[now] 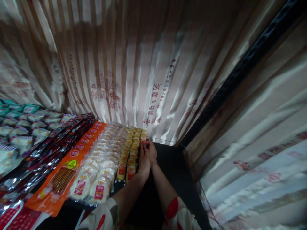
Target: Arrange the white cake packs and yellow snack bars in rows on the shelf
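Note:
My left hand [144,163] and my right hand [152,152] are side by side, reaching to the back of the dark table. Between their fingertips is a small yellow snack packet [144,135] with a red label; both hands are closed on its near end. My fingers hide part of that packet. Just left of my hands run two rows of matching yellow packets [122,166], standing close together. Beyond these, further left, lie rows of clear-wrapped round white crackers [97,177] with red labels.
An orange bag of stick snacks [62,179] lies left of the crackers. Dark shiny packets [48,159] and many small white packets [21,140] fill the far left. Pleated printed curtains [134,64] hang behind and right, with a dark post [227,92] at the corner.

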Motion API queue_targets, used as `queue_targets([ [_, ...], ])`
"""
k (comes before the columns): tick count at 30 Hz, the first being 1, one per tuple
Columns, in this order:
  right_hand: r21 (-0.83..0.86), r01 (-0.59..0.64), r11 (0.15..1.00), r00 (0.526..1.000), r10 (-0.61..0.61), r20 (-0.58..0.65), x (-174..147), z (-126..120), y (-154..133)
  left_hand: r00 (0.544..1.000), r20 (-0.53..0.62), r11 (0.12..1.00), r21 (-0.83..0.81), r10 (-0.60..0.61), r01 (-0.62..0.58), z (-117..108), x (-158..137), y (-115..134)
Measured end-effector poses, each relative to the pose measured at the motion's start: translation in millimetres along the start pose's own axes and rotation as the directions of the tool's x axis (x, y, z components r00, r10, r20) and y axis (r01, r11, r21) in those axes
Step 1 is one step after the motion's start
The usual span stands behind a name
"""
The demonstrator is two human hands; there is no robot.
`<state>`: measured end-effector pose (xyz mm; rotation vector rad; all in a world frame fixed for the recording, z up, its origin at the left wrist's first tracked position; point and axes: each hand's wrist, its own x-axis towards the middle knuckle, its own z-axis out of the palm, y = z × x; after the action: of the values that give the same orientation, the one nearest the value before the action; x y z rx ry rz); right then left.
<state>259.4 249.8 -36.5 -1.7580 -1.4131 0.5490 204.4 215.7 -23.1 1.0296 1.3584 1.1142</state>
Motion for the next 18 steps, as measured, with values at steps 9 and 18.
queue_targets([
  [9,-0.082,-0.071,0.994,0.995,0.076,0.061,2.1,-4.8,-10.4,0.999,-0.037,1.0,-0.01,-0.025,0.025,-6.8,-6.0,9.2],
  [18,-0.077,-0.081,0.994,0.995,0.086,0.057,5.8,-1.4,-3.4,1.0,-0.019,0.999,-0.045,0.01,-0.011,-2.6,1.0,-1.8],
])
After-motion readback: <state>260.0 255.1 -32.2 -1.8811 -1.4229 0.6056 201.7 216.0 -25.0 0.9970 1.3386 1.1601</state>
